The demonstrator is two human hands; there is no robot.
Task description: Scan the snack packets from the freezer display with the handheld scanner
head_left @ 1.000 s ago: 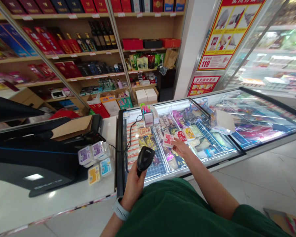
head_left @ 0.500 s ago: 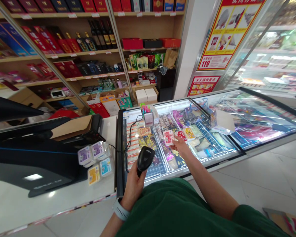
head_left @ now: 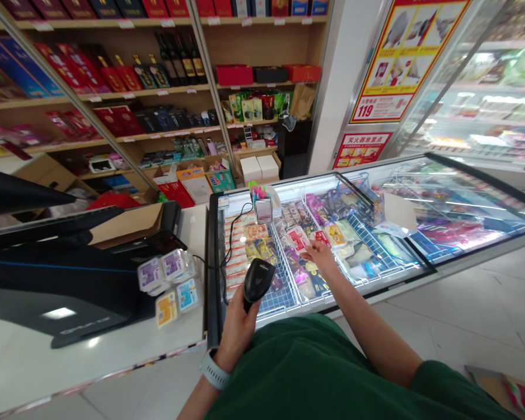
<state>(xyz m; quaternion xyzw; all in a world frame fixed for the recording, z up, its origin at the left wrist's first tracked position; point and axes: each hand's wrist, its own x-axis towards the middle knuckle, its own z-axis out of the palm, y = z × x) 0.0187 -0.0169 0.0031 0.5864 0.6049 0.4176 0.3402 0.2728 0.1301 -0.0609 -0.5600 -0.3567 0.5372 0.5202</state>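
Note:
My left hand (head_left: 240, 326) is wrapped round the handle of a black barcode scanner (head_left: 259, 280), whose head points up and away from me over the chest freezer. My right hand (head_left: 321, 258) has its fingertips on the near right corner of a plastic pack with a red and white label (head_left: 297, 239). Right beside that hand, on the glass lid, lie a red-labelled pack (head_left: 321, 237) and a yellow-labelled pack (head_left: 336, 235). How far the thumb reaches under the held pack is hidden.
The chest freezer (head_left: 213, 245) holds wire baskets of bagged goods. Left of it, on the white counter (head_left: 126, 356), stand purple-labelled packs (head_left: 161, 271), a blue one (head_left: 187, 295) and a yellow one (head_left: 166, 309). A black cable (head_left: 230, 245) crosses the glass. An open carton (head_left: 398, 214) sits on the right.
The red and white pack has turned slightly and shifted a little left in my right fingers. My left hand and the scanner have hardly moved.

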